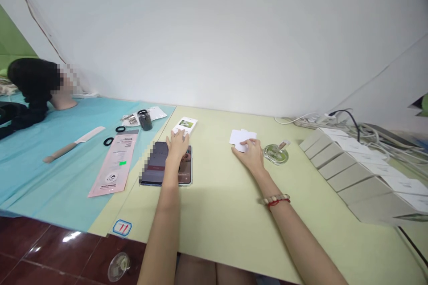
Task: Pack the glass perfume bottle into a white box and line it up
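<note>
My left hand (178, 144) reaches over a screen device (186, 171) lying flat. Its fingers are bent over the near end of a small white box (187, 123) with a green picture on top. Farther right, my right hand (251, 153) grips the near edge of a folded white card (241, 135) against the yellow tabletop, the thumb and fingers closed at its edge. Beside that hand sits a round clear dish (276, 154) with green on it and a small clear piece standing up from it.
Several pale boxes (347, 173) stand in a row at right, near white cables (374, 131). On the blue cloth (76, 120) at left lie a knife (75, 144), a pink packet (115, 164), black rings (109, 141), a jar (145, 121) and a dark-haired mannequin head (65, 98).
</note>
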The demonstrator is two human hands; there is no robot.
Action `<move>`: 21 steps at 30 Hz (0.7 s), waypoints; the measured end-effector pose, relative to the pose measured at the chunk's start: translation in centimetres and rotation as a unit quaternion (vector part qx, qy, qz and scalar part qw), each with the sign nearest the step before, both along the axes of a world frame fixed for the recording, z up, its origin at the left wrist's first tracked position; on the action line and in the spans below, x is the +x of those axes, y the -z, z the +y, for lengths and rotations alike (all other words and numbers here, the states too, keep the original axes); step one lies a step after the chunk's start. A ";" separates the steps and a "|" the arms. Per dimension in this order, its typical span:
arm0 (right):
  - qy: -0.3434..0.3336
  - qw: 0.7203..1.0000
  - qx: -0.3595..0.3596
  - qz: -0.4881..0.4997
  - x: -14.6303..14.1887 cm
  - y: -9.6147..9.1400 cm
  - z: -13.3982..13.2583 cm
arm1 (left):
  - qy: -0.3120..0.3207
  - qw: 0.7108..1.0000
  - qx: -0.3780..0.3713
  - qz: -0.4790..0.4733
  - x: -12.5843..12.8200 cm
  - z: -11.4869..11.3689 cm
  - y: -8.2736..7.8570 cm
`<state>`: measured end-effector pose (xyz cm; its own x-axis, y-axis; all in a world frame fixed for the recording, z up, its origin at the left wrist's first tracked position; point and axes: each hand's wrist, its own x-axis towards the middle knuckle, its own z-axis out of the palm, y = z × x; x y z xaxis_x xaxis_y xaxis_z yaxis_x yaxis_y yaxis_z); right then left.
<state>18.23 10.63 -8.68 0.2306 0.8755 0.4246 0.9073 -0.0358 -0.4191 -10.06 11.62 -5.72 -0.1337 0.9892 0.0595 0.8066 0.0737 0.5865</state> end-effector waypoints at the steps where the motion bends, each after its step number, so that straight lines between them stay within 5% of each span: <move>1: 0.003 1.000 0.000 0.006 0.0 -0.2 -0.1 | 0.015 1.000 0.008 0.003 0.4 0.0 -0.1; 8: -0.007 0.999 0.028 0.040 -0.4 -1.1 -1.4 | 0.078 0.987 0.110 0.090 6.3 -2.1 -1.1; 12: -0.037 0.985 0.137 0.102 -1.4 -1.9 -3.3 | 0.109 0.975 0.150 0.125 10.2 -4.9 -1.6; 15: -0.077 0.956 0.185 0.213 -2.6 -2.7 -4.9 | 0.100 0.981 0.155 0.064 11.8 -6.8 -2.2; 17: -0.122 0.914 0.151 0.356 -3.4 -3.2 -5.7 | 0.105 0.983 0.147 -0.038 12.0 -7.4 -2.6; 21: -0.176 0.764 0.018 0.620 -4.8 -4.2 -6.5 | 0.128 0.944 0.125 -0.279 11.5 -7.1 -2.9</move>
